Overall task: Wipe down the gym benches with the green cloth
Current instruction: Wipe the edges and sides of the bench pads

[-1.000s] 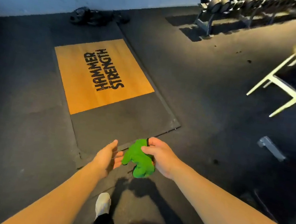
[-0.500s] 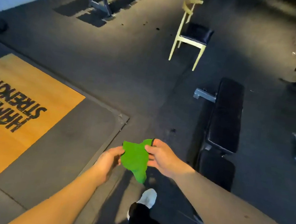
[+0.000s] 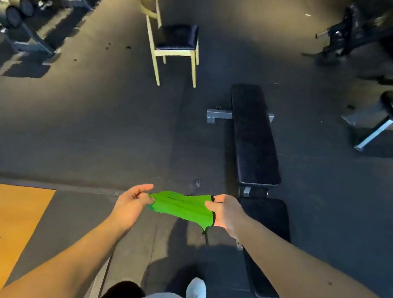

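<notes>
Now the black bench (image 3: 254, 136) lies closer, ahead on the right. The green cloth (image 3: 182, 208), bunched before, is pulled wide in the air between both outstretched arms; the left hand (image 3: 131, 202) pinches one edge, the right hand (image 3: 225, 214) the other.

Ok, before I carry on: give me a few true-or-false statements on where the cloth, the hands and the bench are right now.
1. The left hand and the right hand each hold an end of the green cloth, spread between them. True.
2. The green cloth lies on the black bench. False: it is held up between the hands, left of the bench's near end, not on the pad.
3. A chair with pale legs and a dark seat stands beyond the bench. True.
4. The dumbbell rack is at the right edge of the view. False: it is at the upper left.
</notes>
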The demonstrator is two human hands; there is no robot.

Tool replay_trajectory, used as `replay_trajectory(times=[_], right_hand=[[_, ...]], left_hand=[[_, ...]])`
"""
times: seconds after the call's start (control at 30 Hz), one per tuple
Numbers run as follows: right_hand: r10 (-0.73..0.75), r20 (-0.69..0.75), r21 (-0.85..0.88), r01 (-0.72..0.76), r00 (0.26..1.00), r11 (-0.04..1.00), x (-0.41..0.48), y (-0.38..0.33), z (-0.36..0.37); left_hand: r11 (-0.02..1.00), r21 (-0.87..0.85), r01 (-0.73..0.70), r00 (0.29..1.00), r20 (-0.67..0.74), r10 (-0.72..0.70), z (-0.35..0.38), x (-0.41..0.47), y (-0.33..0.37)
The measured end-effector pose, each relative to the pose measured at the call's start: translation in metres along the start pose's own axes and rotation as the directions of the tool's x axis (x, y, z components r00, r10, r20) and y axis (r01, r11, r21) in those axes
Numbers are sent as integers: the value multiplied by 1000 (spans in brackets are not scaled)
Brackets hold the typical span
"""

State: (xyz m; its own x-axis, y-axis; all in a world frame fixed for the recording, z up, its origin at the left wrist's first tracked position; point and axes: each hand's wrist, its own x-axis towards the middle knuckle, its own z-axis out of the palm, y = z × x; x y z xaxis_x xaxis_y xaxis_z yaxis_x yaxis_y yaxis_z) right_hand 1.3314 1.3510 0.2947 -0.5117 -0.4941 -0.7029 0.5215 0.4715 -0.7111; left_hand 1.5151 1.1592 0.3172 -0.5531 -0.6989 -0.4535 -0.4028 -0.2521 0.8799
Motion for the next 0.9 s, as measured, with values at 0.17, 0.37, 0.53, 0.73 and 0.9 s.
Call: replay_trajectory(times=[0.17, 0.37, 0.53, 0.73, 0.9], right_hand=[[-28, -235, -87, 8, 972, 996, 16, -23, -38], [-19, -233, -174, -22, 972, 984, 44, -31, -62], [-6, -297, -425, -127, 955, 896, 69, -48, -60], [120, -587, -187, -278, 801, 942, 77, -69, -38], [232, -766, 149, -185, 600, 971, 65, -72, -12]], left_hand=[[977, 196, -79, 972, 231, 33, 32, 54, 28], [863, 435, -257, 872, 490, 13, 67, 134, 46], [687, 556, -468, 786, 617, 36, 114, 215, 80], [697, 449, -559, 524, 843, -123, 176, 283, 115], [545, 351, -761, 321, 934, -154, 223, 286, 140]])
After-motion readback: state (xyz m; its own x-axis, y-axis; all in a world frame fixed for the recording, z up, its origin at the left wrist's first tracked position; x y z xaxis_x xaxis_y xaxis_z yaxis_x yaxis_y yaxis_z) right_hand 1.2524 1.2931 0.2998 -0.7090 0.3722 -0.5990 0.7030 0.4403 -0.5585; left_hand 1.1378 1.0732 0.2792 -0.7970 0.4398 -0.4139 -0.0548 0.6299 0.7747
